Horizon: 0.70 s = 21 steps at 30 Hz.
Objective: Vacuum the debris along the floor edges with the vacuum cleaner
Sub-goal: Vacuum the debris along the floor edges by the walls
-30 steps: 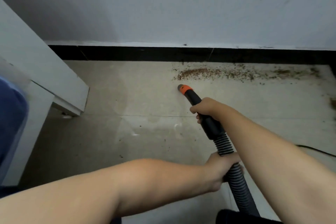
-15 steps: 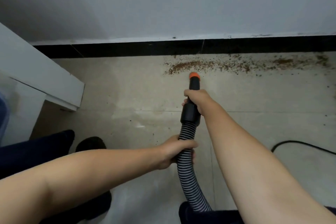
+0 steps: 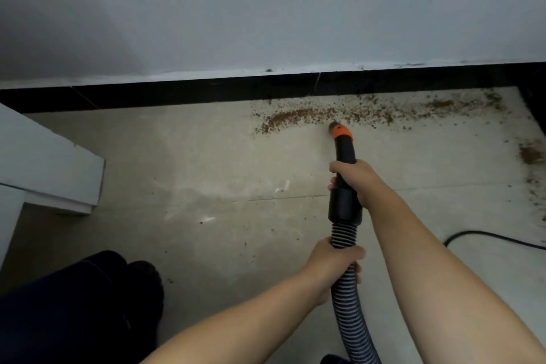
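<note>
Along the far wall's black skirting (image 3: 177,94) I see a band of brown debris (image 3: 322,117) strewn over the pale floor tiles (image 3: 206,162), thickest at its left end and thinning toward the right, with another patch (image 3: 530,154) at the right edge. From the head view, the orange-tipped nozzle (image 3: 339,130) sits at the near edge of that band, its mouth right at the crumbs. My right hand (image 3: 356,179) is wrapped around the black wand (image 3: 345,154) just above the wide collar (image 3: 344,207). My left hand (image 3: 335,261) grips the ribbed grey hose (image 3: 351,319) nearer to me, fingers curled round it. A black power cord (image 3: 487,236) trails across the floor on the right. At left stands white furniture (image 3: 50,168), and a dark trouser leg and shoe (image 3: 144,278) show at near left.
</note>
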### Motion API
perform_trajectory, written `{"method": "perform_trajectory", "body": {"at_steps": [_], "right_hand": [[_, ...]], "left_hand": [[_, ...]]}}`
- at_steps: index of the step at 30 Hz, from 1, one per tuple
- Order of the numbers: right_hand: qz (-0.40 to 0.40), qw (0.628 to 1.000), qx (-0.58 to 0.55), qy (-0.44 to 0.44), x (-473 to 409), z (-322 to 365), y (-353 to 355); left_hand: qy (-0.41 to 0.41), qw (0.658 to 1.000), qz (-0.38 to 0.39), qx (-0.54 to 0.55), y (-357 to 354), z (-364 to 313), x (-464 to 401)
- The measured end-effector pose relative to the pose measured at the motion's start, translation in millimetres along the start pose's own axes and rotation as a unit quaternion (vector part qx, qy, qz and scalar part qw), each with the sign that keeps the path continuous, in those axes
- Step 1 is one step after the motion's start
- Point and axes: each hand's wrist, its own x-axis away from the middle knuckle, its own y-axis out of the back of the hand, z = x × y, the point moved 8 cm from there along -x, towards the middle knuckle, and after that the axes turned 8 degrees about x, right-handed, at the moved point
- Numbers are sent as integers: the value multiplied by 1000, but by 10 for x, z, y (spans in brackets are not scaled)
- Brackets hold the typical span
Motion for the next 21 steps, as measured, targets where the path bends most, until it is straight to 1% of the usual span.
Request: {"method": "perform_trajectory", "body": {"at_steps": [5, 15, 17, 21], "right_hand": [[26, 998, 51, 16, -35, 152, -193], [152, 976, 151, 47, 164, 195, -1107], [163, 972, 163, 51, 206, 208, -1217], [166, 973, 149, 52, 209, 230, -1266]], "left_hand": [[4, 1000, 3, 30, 69, -57, -65], [-20, 992, -44, 113, 371, 83, 173], [-24, 991, -61, 119, 438, 82, 194], [-30, 991, -76, 107, 524, 37, 184]]}}
